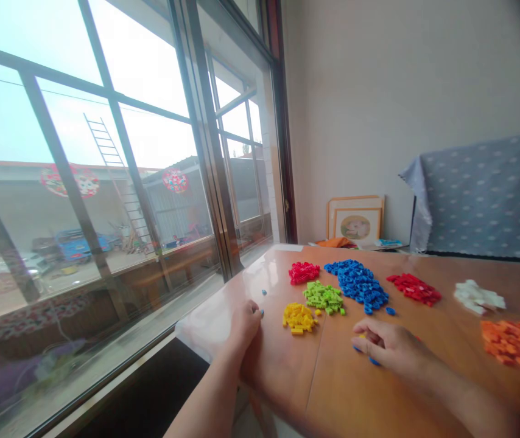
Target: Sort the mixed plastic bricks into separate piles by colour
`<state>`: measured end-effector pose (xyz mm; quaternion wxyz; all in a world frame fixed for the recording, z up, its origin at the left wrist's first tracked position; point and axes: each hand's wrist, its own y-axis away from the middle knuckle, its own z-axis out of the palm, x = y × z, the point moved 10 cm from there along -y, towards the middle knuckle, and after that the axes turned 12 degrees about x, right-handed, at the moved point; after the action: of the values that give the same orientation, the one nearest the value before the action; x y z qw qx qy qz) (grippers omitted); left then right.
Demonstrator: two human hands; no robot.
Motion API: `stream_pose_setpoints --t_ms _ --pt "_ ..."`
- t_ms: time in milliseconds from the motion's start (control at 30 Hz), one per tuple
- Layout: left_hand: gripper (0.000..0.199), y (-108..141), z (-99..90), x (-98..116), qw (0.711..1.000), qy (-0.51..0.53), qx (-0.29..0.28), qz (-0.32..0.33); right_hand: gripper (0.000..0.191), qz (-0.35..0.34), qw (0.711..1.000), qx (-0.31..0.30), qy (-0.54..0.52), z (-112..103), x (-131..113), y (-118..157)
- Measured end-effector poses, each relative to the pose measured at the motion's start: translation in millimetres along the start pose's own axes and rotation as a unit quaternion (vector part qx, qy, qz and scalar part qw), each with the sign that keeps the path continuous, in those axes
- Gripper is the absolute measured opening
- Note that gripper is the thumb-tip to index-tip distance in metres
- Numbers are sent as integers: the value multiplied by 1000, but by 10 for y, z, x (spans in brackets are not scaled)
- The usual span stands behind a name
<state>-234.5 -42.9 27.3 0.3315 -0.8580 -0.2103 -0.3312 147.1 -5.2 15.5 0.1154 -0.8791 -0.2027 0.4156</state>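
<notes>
My left hand (pixel 245 321) rests near the table's left edge, fingers curled together, with a small blue piece (pixel 262 313) at its fingertips. Another small bluish piece (pixel 264 292) lies just beyond it. On the right, my right hand (pixel 381 342) is low over the table, its thumb and fingers pinched around a small yellow piece (pixel 363 336). Blue pieces (pixel 374 361) lie under and beside that hand. Between the hands sit a yellow pile (pixel 299 317) and a green pile (pixel 323 297), with a blue pile (pixel 358 283) behind.
The wooden table (pixel 287 377) also bears a pinkish-red pile (pixel 304 272), a red pile (pixel 414 288), a white pile (pixel 478 295) and an orange pile (pixel 516 342). Windows run along the left. Picture frames (pixel 355 225) and a cloth-covered object (pixel 488 198) stand behind.
</notes>
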Motion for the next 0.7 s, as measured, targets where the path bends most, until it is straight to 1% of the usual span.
stream_pose_setpoints --t_ms 100,200,400,533,700 --pt "6 2 53 14 1000 -20 -4 14 40 7 1000 -21 2 24 38 -9" --pt "11 -7 46 -14 1000 -24 1 11 40 12 999 -37 7 5 15 2" --pt "27 -33 -80 -133 999 -25 33 -20 36 -3 1000 -18 14 -141 -144 44" --pt "29 -15 -133 -178 998 -31 49 -28 35 -4 999 -22 29 -173 -176 51" --pt "31 14 -154 -176 997 -41 59 -33 35 -8 1000 -13 23 -219 -212 46"
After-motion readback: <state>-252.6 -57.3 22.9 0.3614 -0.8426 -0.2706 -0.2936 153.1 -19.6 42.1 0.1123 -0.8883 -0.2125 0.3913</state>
